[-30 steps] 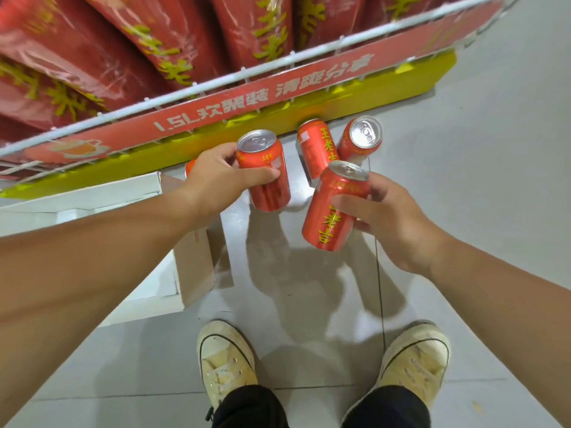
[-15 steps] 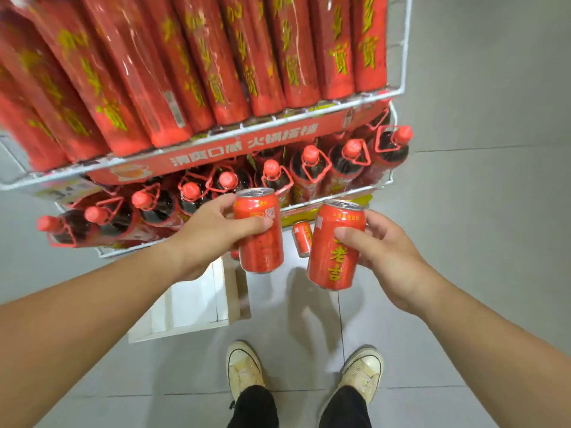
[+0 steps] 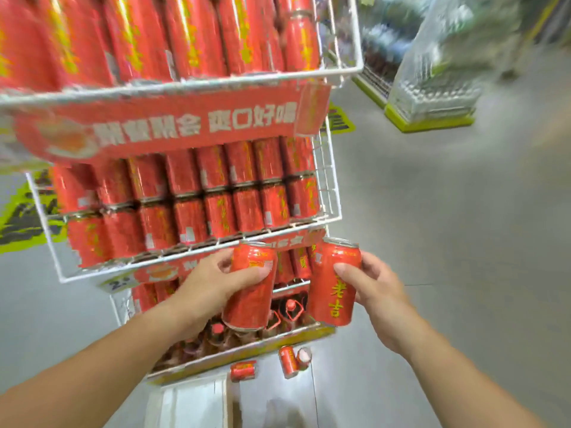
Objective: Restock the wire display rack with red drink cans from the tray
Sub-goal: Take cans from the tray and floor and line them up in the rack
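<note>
My left hand grips a red drink can upright in front of the white wire display rack. My right hand holds a second red can with yellow characters, just right of the first. Both cans sit just below the front rim of the rack's middle shelf, which is packed with rows of red cans. On the floor by the rack's base lie three loose red cans. The white cardboard tray shows at the bottom edge.
The top shelf holds tall red packs above a red banner. Dark bottles with red caps fill the lowest shelf. A wrapped pallet on a yellow base stands far right across grey floor.
The view has tilted upward, so the can shelf and top shelf now show. Both hands have risen with their cans from floor level to the middle shelf's front rim.
</note>
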The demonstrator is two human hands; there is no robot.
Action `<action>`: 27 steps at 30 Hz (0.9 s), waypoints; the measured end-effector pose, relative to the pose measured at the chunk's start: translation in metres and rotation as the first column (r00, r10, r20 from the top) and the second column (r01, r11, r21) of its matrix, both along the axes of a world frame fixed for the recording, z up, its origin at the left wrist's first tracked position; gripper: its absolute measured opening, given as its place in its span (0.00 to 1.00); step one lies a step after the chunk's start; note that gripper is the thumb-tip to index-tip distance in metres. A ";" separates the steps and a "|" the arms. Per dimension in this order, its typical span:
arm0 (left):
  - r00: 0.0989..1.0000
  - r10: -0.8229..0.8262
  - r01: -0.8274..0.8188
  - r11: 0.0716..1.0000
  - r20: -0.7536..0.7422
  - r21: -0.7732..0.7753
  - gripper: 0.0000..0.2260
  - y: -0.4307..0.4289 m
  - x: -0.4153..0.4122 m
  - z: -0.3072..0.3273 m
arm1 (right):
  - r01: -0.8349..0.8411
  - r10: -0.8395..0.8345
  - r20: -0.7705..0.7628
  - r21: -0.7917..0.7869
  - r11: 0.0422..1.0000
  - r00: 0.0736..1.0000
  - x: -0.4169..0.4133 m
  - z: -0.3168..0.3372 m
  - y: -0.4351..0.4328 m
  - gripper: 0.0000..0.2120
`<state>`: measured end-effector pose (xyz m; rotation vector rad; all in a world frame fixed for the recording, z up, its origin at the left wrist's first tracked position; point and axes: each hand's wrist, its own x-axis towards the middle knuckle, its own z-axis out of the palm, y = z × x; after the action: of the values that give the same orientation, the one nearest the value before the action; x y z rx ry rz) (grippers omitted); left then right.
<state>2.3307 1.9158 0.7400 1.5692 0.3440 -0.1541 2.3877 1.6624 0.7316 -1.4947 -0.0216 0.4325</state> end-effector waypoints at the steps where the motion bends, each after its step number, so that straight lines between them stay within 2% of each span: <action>1: 1.000 -0.003 0.003 1.000 0.011 -0.013 0.21 0.001 -0.001 0.022 | 0.007 -0.007 0.021 0.013 1.000 1.000 0.001 0.022 0.002 0.16; 9: 0.987 -0.028 0.026 1.000 0.156 0.011 0.27 0.030 0.007 0.171 | 0.023 -0.025 0.242 0.013 1.000 0.970 0.021 0.170 0.020 0.21; 15: 0.968 0.105 -0.112 0.994 0.228 0.016 0.31 0.047 0.029 0.260 | 0.035 -0.036 0.344 0.007 0.999 0.938 0.046 0.254 0.042 0.22; 18: 0.962 0.168 -0.171 0.985 0.216 -0.006 0.31 0.058 0.047 0.290 | 0.059 -0.057 0.350 0.003 0.998 0.935 0.064 0.276 0.054 0.18; 21: 0.968 0.171 -0.155 0.983 0.186 -0.099 0.28 0.068 0.067 0.314 | 0.077 -0.062 0.358 -0.028 0.997 0.932 0.090 0.293 0.064 0.20; 24: 0.956 0.221 -0.185 0.965 0.193 -0.186 0.24 0.073 0.086 0.327 | 0.075 -0.050 0.392 -0.049 0.996 0.919 0.122 0.305 0.076 0.17; 27: 0.930 0.299 -0.237 0.933 0.215 -0.273 0.18 0.078 0.103 0.334 | 0.085 -0.027 0.408 -0.125 0.989 0.912 0.154 0.309 0.092 0.26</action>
<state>2.4337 1.9941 1.0740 1.2659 0.3228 0.2124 2.5417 1.7544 1.0406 -1.6992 -0.2820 0.0702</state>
